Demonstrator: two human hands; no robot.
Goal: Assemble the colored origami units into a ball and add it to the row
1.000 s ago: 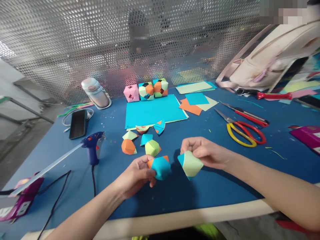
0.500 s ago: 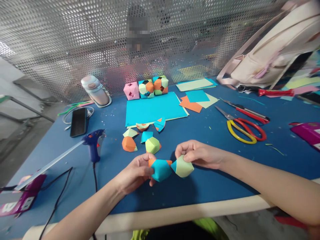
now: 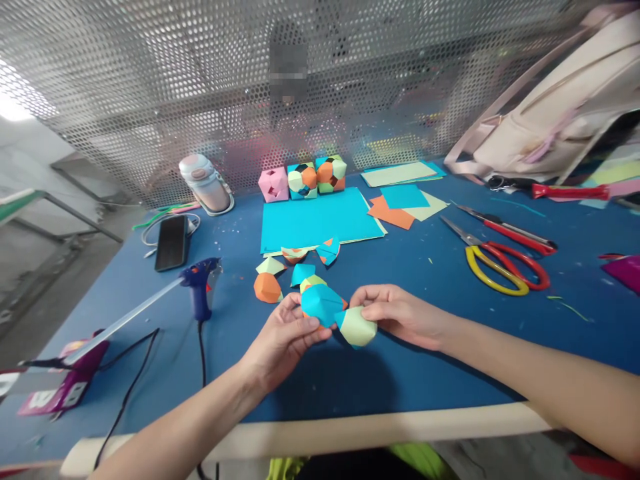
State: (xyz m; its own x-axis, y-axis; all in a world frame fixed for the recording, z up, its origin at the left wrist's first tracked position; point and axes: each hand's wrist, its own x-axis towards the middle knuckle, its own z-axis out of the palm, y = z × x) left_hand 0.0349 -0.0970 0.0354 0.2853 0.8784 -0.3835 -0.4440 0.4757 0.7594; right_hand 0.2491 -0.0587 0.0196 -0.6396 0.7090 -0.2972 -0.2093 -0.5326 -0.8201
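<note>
My left hand (image 3: pixel 286 337) is closed on a folded blue and orange paper piece (image 3: pixel 321 304), thumb along its near side. In my right hand (image 3: pixel 400 315) is a pale green and blue folded paper piece (image 3: pixel 359 328), pinched at its right side. The two pieces meet at their corners above the table; whether they are joined I cannot tell. Just behind them are several more folded pieces, among them an orange one (image 3: pixel 268 287), a blue one (image 3: pixel 303 274) and a blue-orange one (image 3: pixel 329 251). A yellow-green piece (image 3: pixel 313 283) is partly hidden behind the piece on the left.
Blue paper sheets (image 3: pixel 320 217) lie behind the pieces, with three paper balls (image 3: pixel 303 180) beyond. Scissors (image 3: pixel 495 267) and a cutter knife (image 3: pixel 520 235) lie right. A corded glue gun (image 3: pixel 201 287), phone (image 3: pixel 171 242) and bottle (image 3: pixel 205 183) stand or lie left. A bag (image 3: pixel 540 127) sits back right.
My right hand has moved left, bringing the pale green piece against the blue one. My left hand has tilted and raised its piece. The view has shifted slightly.
</note>
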